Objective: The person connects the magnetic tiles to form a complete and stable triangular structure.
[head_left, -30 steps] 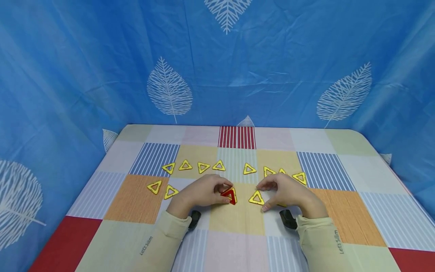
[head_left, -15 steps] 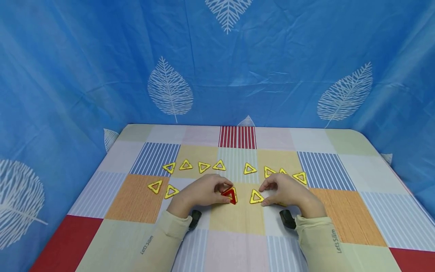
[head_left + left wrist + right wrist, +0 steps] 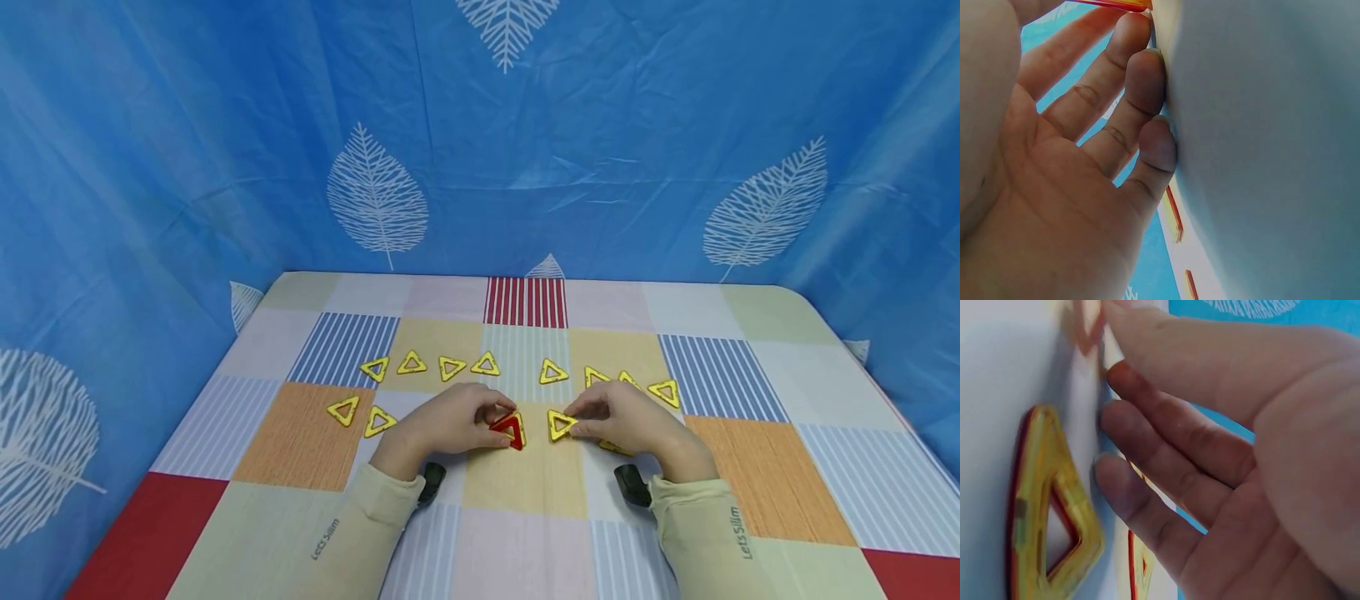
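Note:
In the head view my left hand (image 3: 450, 418) holds a triangular tile (image 3: 517, 433), red on the face that shows, with a yellow edge beside it. In the left wrist view only a red and yellow edge (image 3: 1129, 5) of it shows at the top, while the other fingertips touch the table. Close by on the right, my right hand (image 3: 636, 423) pinches a yellow triangular tile (image 3: 552, 426) by its right corner, between thumb and finger. Under the right palm lies another yellow triangle (image 3: 615, 448), mostly hidden in the head view.
Several yellow triangles lie flat behind the hands, among them one at the back left (image 3: 411, 371) and one at the back right (image 3: 543, 375). Two more lie left of the left hand, one of them on an orange patch (image 3: 277, 450) of the tablecloth. A blue curtain (image 3: 600, 125) hangs behind.
My right hand has closed its thumb and finger on the yellow triangle, which has turned and now points right. The left hand keeps its place with the red tile.

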{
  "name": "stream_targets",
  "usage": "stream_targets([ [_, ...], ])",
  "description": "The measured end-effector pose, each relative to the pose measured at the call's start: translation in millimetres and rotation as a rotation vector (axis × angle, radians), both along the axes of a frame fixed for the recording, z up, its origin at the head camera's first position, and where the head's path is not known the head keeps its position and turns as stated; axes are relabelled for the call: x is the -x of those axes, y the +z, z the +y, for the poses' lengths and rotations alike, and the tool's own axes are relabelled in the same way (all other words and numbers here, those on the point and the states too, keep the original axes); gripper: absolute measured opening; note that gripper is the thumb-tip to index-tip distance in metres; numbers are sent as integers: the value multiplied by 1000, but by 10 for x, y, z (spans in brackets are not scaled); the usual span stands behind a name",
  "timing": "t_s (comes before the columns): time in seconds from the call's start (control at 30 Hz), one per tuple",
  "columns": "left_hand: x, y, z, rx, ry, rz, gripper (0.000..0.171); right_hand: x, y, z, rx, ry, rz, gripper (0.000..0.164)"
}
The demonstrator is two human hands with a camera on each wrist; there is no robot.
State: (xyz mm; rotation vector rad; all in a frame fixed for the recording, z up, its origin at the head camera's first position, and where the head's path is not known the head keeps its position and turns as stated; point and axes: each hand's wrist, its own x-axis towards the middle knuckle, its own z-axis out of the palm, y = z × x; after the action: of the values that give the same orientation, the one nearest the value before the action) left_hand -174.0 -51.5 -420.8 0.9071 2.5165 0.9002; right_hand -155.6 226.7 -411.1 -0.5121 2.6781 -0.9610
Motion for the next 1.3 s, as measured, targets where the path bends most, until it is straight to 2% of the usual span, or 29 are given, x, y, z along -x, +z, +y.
stream_targets([
  [0.27,-4,7,21,30,6,9,44,-8,4,-103,85,1,-19,20],
  [0.37,-9,15,38,45,-13,33,44,-10,0,-149,98,1,-33,21],
  [0.6,-26,30,62,67,-45,69,44,1,-13,-242,186,78,-54,21],
  [1.0,-9,14,68,54,-35,69,37,22,-98,-402,203,93,35,16],
  [1.07,-8,12,69,55,-32,67,37,20,-102,-420,202,88,40,19],
  [1.3,-8,13,58,39,-35,60,35,-1,-107,-489,156,93,71,48],
])
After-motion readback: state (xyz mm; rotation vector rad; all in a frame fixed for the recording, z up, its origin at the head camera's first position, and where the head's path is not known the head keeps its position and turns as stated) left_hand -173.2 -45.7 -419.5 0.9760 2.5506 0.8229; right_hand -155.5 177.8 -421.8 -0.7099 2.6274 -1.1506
